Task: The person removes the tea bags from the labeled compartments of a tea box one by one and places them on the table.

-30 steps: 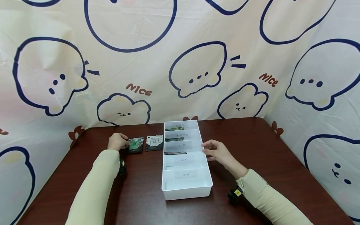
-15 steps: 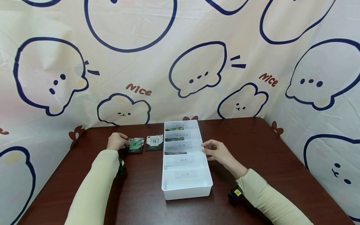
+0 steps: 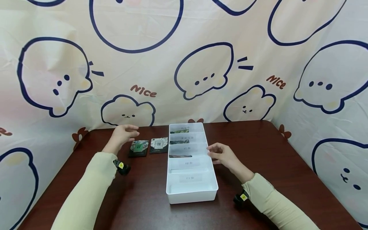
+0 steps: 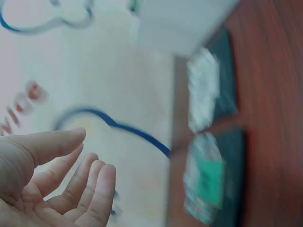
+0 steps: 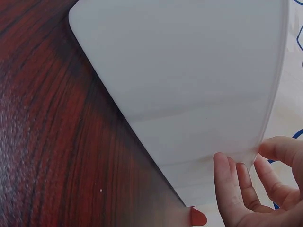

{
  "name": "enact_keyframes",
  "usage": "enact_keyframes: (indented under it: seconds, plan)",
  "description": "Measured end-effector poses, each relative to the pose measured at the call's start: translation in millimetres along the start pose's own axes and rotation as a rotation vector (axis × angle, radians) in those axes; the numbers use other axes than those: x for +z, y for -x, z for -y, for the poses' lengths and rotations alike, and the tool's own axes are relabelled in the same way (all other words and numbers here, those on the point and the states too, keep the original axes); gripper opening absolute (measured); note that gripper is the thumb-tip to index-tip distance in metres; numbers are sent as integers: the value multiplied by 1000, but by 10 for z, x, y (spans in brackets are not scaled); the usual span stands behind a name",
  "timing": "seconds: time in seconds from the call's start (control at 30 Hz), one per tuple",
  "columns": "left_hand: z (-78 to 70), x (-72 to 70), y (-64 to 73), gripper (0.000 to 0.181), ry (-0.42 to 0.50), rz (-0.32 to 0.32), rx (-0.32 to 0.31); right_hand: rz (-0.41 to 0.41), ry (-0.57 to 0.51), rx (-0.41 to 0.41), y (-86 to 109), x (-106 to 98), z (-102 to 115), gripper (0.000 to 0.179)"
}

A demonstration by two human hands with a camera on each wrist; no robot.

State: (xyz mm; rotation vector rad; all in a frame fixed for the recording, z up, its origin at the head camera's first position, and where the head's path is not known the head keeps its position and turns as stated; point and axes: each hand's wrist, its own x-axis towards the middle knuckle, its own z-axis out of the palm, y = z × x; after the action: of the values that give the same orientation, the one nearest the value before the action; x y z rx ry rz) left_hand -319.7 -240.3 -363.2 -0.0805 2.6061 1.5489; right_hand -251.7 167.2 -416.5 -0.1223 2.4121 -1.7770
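Observation:
Over the back left of the table, my left hand (image 3: pixel 123 135) hovers with loosely bent fingers and nothing in them; its open palm shows in the left wrist view. Just below and right of it lies a dark tea packet with a green label (image 3: pixel 138 148). Beside that lies another dark tea packet with a white label (image 3: pixel 158 145), close to the box. A long white divided box (image 3: pixel 192 197) stands mid-table with paper labels in its compartments. My right hand (image 3: pixel 225 157) touches its right side, fingertips at the rim and outer wall (image 5: pixel 189 109).
The three far compartments hold thin packets, among them a green one (image 3: pixel 179 131) at the back. The brown wooden table (image 3: pixel 138 198) meets a cartoon-printed curtain (image 3: pixel 161 70) behind and at both sides. A black wrist camera (image 3: pixel 240 197) sits on the right wrist.
My left hand has let go of the green-labelled packet's left edge and lifted up and slightly right, its fingers opening. The packet lies in nearly the same place. My right hand stays at the box.

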Motion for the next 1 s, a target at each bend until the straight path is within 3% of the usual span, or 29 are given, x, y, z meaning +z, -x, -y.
enact_keyframes:
  seconds: [0.23,0.4,0.6,1.0]
  plan:
    - [-327,186,325,37,-30,83,175,-6,-12,4,14,-5,-5,29]
    - [-407,379,509,31,-29,129,230,-5,-8,3,9,-3,1,29]
    - [-372,611,627,27,-22,181,243,-6,2,7,-1,4,6,28]
    - [-227,986,683,21,-63,221,225,-9,6,5,-7,1,-8,27]
